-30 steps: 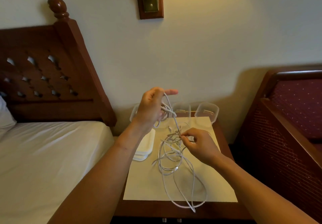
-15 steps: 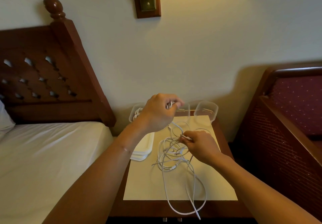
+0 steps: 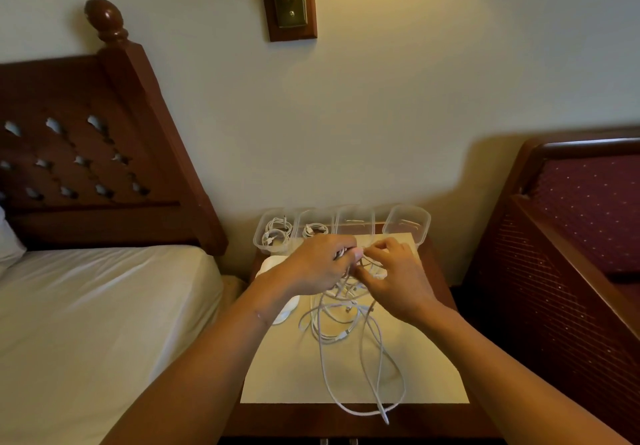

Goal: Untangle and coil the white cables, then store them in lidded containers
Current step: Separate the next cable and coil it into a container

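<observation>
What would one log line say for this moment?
left hand grips cables | right hand pinches them | two containers hold coils | others tangled on mat

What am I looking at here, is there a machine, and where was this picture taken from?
No machine here: a person works with bare hands, and a camera worn on the head looks down at them. The left hand and right hand both grip strands of the tangled white cables, which sprawl over a cream mat on a wooden nightstand. At the back stand four clear containers; the two on the left already hold coiled cables, the other two look empty. What look like white lids lie partly hidden by the left forearm.
</observation>
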